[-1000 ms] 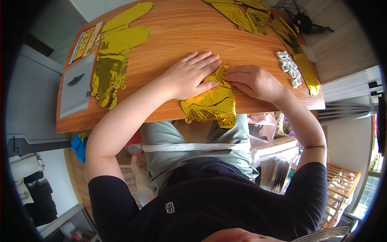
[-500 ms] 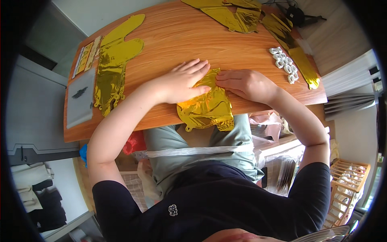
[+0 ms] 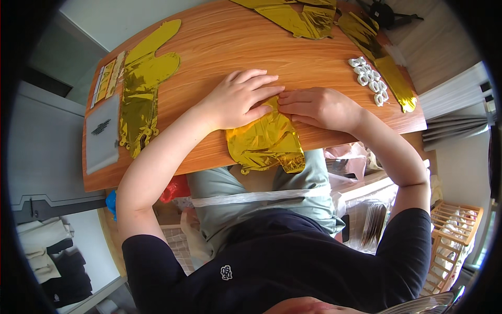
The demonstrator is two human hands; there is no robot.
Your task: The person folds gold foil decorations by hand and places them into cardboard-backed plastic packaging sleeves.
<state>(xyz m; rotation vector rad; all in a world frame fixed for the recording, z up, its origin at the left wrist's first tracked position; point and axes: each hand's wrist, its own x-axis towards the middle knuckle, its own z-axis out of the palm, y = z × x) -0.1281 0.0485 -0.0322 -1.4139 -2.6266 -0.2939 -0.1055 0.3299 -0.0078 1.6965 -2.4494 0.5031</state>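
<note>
one flat, shiny gold foil sheet [image 3: 140, 99] lies at left on the brown wood-grain worktop [image 3: 214, 49]. the left hand [image 3: 238, 100], fingers slightly spread, rests on a creased gold foil piece [image 3: 265, 138] overhanging the near edge; its hanging weight could drag it off. the right hand [image 3: 323, 107] bunches its fingers at the foil, pinching or not i cannot tell; a sharp tug could tear it.

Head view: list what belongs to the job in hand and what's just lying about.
In use:
creased gold foil balloon
left hand and right hand, both touching it

Lying about, the foil possibly related:
flat gold foil balloon at left
gold foil at far edge
white coiled bundles
translucent plastic sleeve
</note>
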